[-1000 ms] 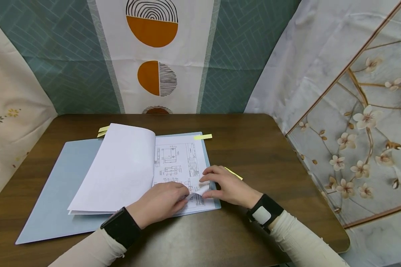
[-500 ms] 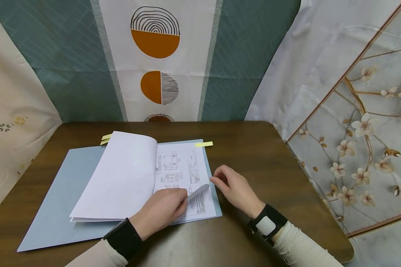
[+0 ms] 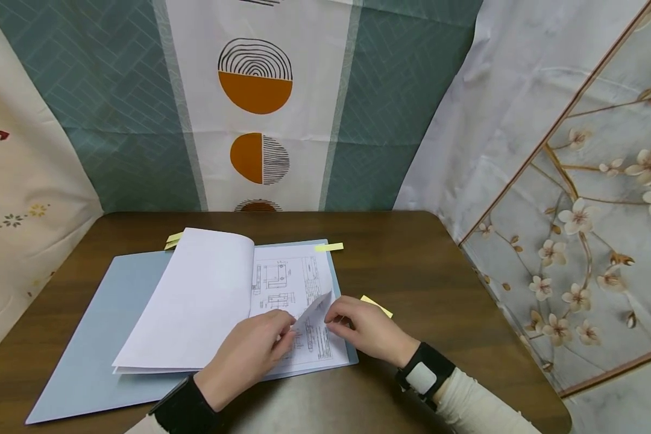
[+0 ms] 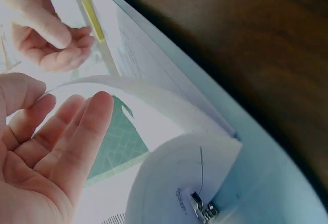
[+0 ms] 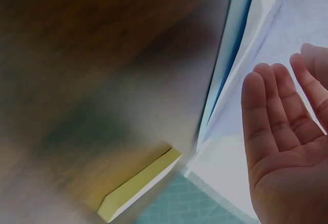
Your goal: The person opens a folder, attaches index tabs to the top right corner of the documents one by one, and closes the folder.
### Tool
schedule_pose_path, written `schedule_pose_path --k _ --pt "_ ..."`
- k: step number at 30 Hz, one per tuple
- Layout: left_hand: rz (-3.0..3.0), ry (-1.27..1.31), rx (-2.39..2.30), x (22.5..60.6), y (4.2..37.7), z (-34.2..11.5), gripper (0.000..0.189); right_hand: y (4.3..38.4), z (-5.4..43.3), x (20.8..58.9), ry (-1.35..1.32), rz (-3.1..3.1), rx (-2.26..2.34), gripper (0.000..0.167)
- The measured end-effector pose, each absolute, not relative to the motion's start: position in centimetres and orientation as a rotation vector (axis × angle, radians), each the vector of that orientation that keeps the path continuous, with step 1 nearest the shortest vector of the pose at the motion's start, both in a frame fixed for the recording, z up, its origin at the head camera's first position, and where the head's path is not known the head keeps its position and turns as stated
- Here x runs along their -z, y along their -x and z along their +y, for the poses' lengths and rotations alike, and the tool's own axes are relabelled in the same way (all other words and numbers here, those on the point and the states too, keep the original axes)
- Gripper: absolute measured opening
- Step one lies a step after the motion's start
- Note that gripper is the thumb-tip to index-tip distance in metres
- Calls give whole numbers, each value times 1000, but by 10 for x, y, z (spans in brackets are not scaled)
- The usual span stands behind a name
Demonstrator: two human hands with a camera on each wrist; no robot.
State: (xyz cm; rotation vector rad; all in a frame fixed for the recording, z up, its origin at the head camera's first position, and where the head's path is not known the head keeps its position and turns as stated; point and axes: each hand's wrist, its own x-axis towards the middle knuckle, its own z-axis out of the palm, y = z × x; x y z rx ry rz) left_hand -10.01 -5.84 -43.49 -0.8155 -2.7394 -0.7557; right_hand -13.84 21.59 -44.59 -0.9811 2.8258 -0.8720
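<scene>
A blue folder (image 3: 81, 337) lies spread on the table, with a stack of white sheets (image 3: 192, 301) turned to its left side. On the right side lies a printed page (image 3: 317, 355) with technical drawings. My left hand (image 3: 252, 346) pinches the edge of a lifted sheet (image 3: 311, 310) between thumb and index finger; the left wrist view shows that sheet (image 4: 159, 103) bowed upward. My right hand (image 3: 371, 328) is close beside the sheet's raised corner, its fingers loosely bent. Whether its fingertips touch the paper cannot be told. A metal fastener (image 4: 207, 211) shows among the sheets.
A yellow sticky tab (image 3: 330, 247) projects from the page's top right edge, and more tabs (image 3: 173, 240) from the turned stack. A yellow pad (image 3: 378, 306) lies on the brown table (image 3: 412, 271) beyond my right hand. Patterned cloth (image 3: 412, 102) hangs behind.
My right hand drew away from the sheet to the right, then came back beside it. My left hand keeps hold of the sheet, whose corner now stands higher. The head view has tilted upward.
</scene>
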Motion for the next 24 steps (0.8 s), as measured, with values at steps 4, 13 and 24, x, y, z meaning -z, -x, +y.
schedule_pose_path --k 4,13,24 --pt "-2685 760 785 428 95 -68 20 141 209 443 1038 2793 856 10" --pt "-2642 696 781 418 86 -78 31 138 206 452 1069 2729 783 8" --pt "-2574 578 694 402 85 -97 101 145 194 439 1029 2734 747 12"
